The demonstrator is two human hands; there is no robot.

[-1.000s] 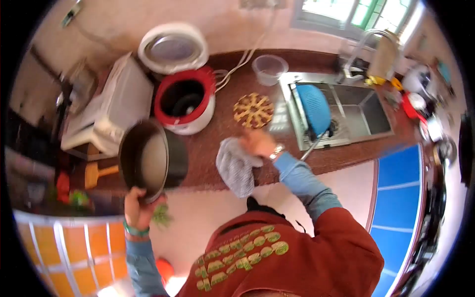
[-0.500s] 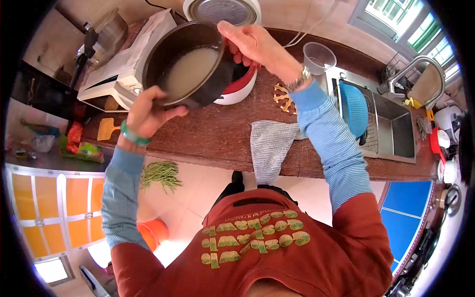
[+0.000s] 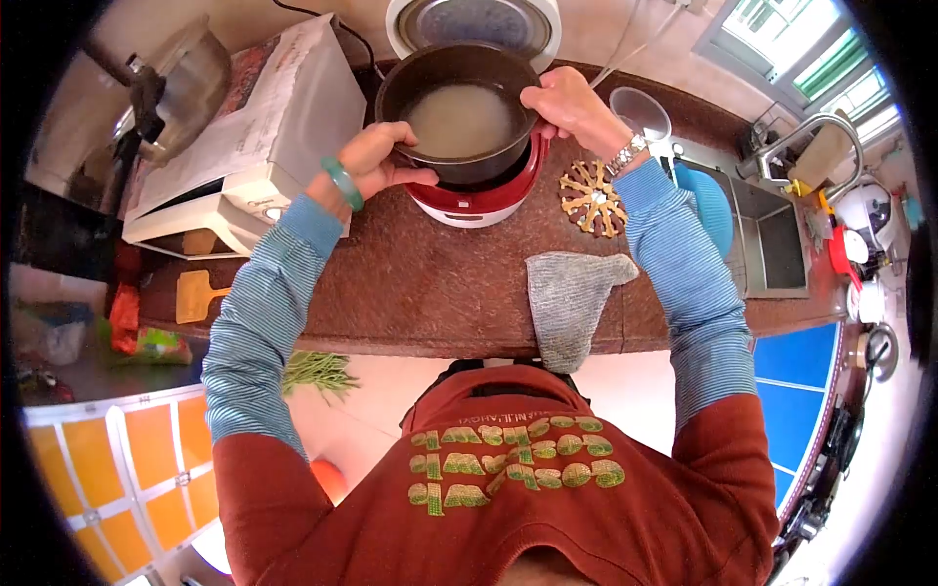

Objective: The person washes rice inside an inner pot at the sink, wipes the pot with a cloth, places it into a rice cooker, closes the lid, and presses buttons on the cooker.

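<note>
A dark rice cooker inner pot (image 3: 396, 93) is held over the red and white rice cooker (image 3: 479, 212), nearly level. Cloudy water, apparently with rice (image 3: 461, 119), covers its bottom. My left hand (image 3: 376, 168) grips the pot's near left rim, thumb underneath. On the right rim, my right hand (image 3: 575, 105) is closed with fingers over the edge. The cooker's lid (image 3: 476, 24) stands raised behind the pot. How far the pot sits inside the cooker is hidden by the pot itself.
A white oven-like appliance (image 3: 283, 137) stands left of the cooker. On the counter lie a round wooden trivet (image 3: 594, 199), a grey cloth (image 3: 572, 298) over the front edge and a yellow spatula (image 3: 195, 296). A clear bowl (image 3: 641, 111), blue basket (image 3: 705, 207) and sink (image 3: 772, 234) are at right.
The pot has moved right and over the cooker, going from tilted to nearly level. Both hands have kept hold of its rim and moved right with it.
</note>
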